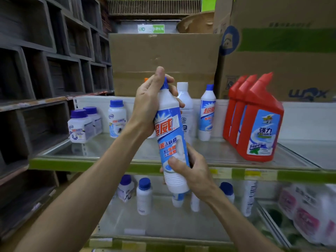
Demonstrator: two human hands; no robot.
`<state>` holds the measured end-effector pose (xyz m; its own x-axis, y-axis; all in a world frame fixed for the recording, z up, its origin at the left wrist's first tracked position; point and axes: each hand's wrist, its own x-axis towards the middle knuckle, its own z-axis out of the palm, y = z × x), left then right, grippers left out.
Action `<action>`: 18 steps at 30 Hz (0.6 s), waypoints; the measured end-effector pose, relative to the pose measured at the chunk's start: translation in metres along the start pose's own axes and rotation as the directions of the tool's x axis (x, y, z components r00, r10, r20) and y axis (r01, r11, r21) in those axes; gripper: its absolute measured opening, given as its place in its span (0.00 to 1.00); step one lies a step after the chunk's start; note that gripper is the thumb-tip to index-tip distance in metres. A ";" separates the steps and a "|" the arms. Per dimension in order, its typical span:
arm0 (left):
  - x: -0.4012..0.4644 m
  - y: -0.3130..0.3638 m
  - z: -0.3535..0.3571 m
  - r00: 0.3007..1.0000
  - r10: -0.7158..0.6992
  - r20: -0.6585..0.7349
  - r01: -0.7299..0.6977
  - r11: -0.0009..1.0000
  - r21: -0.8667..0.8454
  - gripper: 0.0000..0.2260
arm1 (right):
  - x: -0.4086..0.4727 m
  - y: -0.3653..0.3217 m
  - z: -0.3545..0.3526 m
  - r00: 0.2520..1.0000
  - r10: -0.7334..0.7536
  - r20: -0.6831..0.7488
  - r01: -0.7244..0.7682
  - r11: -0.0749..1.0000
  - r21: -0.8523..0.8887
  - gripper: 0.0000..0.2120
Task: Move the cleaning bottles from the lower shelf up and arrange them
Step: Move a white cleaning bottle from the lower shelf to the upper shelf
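The left hand (149, 104) curled its fingers round the neck and shoulder of a white cleaning bottle (171, 137), thumb up beside the blue cap. The right hand (190, 171) gripped the lower body, thumb across the blue label. The bottle's long axis ran nearly upright, cap uppermost and tipped slightly left, base down. It was held in the air in front of the upper shelf (87, 163), its base dipping below that shelf's green edge. Behind it on that shelf stood two similar bottles; to its right, red angled-neck bottles (258, 124).
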<state>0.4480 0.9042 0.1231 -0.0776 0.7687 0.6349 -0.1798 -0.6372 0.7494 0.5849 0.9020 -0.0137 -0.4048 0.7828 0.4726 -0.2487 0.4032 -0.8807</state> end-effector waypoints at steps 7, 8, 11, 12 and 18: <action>-0.001 -0.008 0.059 0.995 0.022 -0.095 -0.011 0.993 0.121 0.15 | -0.009 -0.018 -0.050 0.999 -0.034 0.004 0.034 0.986 -0.161 0.22; 0.000 -0.009 0.066 0.996 0.032 -0.089 -0.019 0.989 0.146 0.15 | -0.010 -0.020 -0.056 0.999 -0.032 -0.013 0.029 0.983 -0.182 0.23; 0.001 -0.011 0.084 0.997 0.058 -0.058 -0.044 0.976 0.213 0.14 | -0.014 -0.023 -0.071 0.999 -0.028 -0.026 0.020 0.964 -0.267 0.23; 0.002 -0.012 0.089 0.996 0.067 -0.054 -0.052 0.969 0.240 0.14 | -0.014 -0.025 -0.075 0.999 -0.031 -0.026 0.022 0.956 -0.294 0.23; 0.012 -0.016 0.102 0.998 0.046 -0.036 -0.035 0.959 0.280 0.13 | -0.008 -0.027 -0.085 0.987 -0.123 -0.108 0.076 0.928 -0.364 0.31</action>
<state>0.5505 0.9178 0.1378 -0.1208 0.7398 0.6619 0.1046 -0.6536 0.7496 0.6694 0.9251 0.0041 -0.2738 0.7740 0.5710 0.0583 0.6059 -0.7934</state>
